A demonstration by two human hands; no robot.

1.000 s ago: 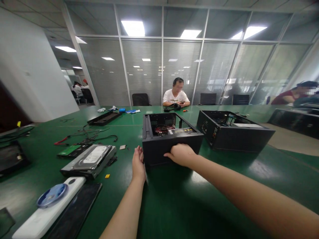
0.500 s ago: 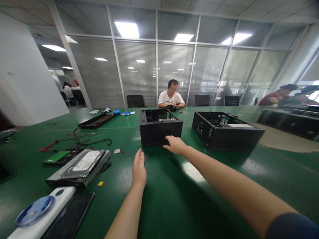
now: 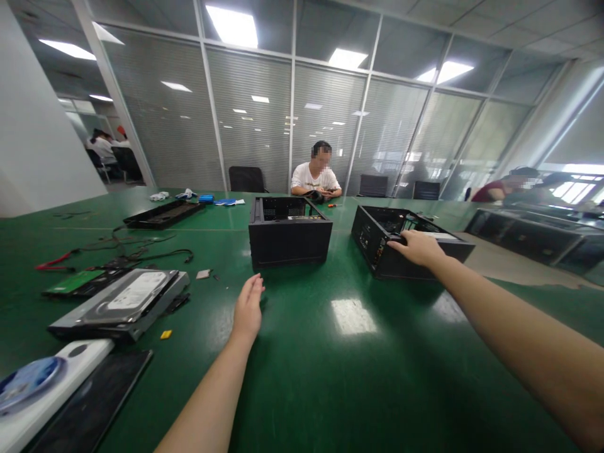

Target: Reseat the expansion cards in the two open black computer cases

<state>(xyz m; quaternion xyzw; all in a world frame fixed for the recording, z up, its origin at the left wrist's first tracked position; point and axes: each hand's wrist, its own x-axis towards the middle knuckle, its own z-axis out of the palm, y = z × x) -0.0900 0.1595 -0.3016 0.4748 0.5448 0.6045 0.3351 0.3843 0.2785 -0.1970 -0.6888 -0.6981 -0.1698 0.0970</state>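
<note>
My right hand [image 3: 421, 248] is at the near edge of the right-hand black computer case [image 3: 401, 261]. Its fingers reach over the top rim and its thumb lies against the outer side. That case has an open top with parts inside it. A second black computer case [image 3: 290, 242], also open on top, stands to its left. My left hand [image 3: 248, 308] hovers over the green table [image 3: 302, 377] just in front of this second case, holding nothing, its fingers stretched out and slightly curved.
On the left lie a hard drive [image 3: 136, 292], a green circuit board [image 3: 78, 282], dark cables [image 3: 165, 257], a black tray-like panel [image 3: 163, 214] and a small yellow piece [image 3: 166, 335]. A white object [image 3: 61, 384] sits nearer. Across the table sits a person [image 3: 315, 179].
My right hand has moved right, from the front of the left computer case to the rim of the right one. My left hand stays nearly in place. The view has shifted slightly.
</note>
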